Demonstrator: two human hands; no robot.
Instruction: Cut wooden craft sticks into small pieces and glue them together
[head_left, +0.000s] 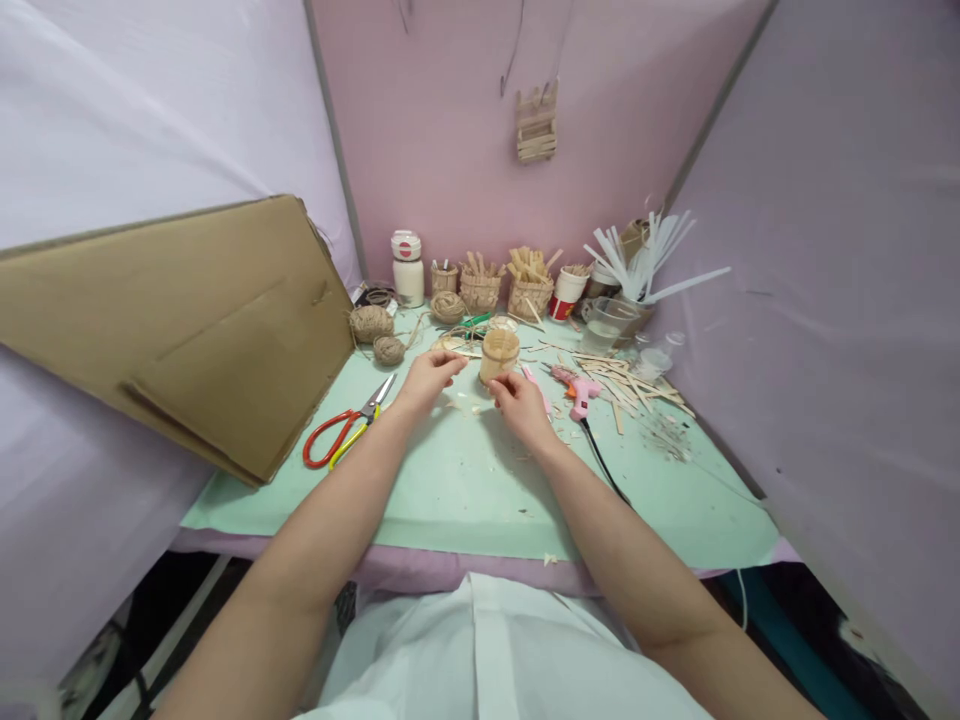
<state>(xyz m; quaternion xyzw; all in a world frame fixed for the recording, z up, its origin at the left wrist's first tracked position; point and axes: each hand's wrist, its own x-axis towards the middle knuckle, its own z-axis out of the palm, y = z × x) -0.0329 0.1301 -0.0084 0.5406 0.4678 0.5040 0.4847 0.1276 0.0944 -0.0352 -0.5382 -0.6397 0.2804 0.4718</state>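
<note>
A small round wooden cup (499,358) with a darker band near its rim stands upright on the green table cover, between and just beyond my hands. To its left is my left hand (435,378), thumb and fingers pinched together and apart from the cup. Whatever that pinch may hold is too small to see. My right hand (519,402) is closed at the cup's lower front, its fingertips touching or very near the wall. What lies between those fingers cannot be made out. A pink glue gun (582,392) lies right of my right hand, beside a pink-handled tool (537,388).
Red-handled scissors (346,428) and a yellow-handled tool (358,436) lie left. A large cardboard piece (225,330) leans there. Twine balls (373,323), stick-filled baskets (531,296) and a white jar (408,275) line the back. Loose wooden sticks (630,380) and white glue sticks (656,255) are right.
</note>
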